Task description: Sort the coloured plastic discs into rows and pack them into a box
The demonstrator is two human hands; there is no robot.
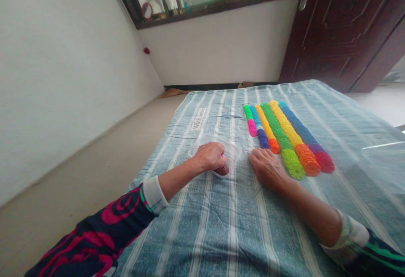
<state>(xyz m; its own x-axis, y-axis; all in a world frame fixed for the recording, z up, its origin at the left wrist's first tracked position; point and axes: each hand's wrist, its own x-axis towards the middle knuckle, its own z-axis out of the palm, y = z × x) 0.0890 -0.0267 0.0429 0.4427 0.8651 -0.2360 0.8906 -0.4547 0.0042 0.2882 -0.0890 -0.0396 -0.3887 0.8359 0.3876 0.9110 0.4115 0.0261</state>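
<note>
My left hand (211,155) is closed over a clear plastic tub (234,152), its fingers curled down inside the rim. A spot of bright pinkish red shows at the fingertips, too small to name. Small dark red pieces (222,170) lie in the tub, partly covered by the hand. To the right, my right hand (268,169) rests on the striped cloth with its fingers bent under and together; whatever they hold, if anything, is hidden. Just beyond it lie overlapping rows of colourful notched plastic discs (281,131), in green, pink, blue, yellow, orange and red.
The striped blue-grey cloth (190,213) covers the table and has some wrinkles. A transparent plastic object (384,152) stands at the right edge. Behind are a window ledge (218,9) with small items and a dark red door (341,28); a white wall (63,66) rises at left.
</note>
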